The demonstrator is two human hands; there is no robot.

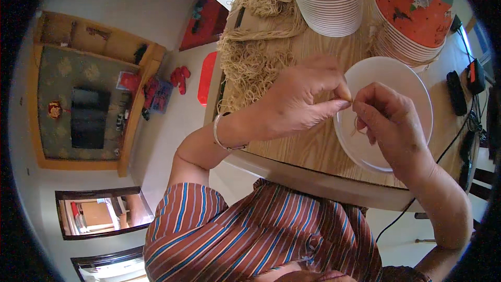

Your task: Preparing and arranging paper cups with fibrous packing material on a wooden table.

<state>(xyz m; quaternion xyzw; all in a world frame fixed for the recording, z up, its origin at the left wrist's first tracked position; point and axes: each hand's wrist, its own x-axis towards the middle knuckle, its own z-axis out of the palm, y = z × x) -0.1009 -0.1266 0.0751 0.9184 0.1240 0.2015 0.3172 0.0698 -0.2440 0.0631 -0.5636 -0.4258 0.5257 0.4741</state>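
Note:
My left hand (pixel 297 99) comes in from the left with thumb and forefinger pinched; what lies between the tips is too small to make out. Almost touching it, my right hand (pixel 389 120) is also closed in a pinch. Under its curled fingers a thin pale strand shows, which looks like string. Both hands are over the left part of a round white plastic bowl (pixel 427 102) on the wooden table. Beside my left hand lies a heap of beige looped string (pixel 255 68), spread along the table's left side.
A tall stack of white cups with red rims (pixel 331 0) stands at the back. Right of it leans a stack of orange-red printed tubs (pixel 412 13). A black case (pixel 456 94) and cables lie at the right edge. A red stool (pixel 207 78) stands left of the table.

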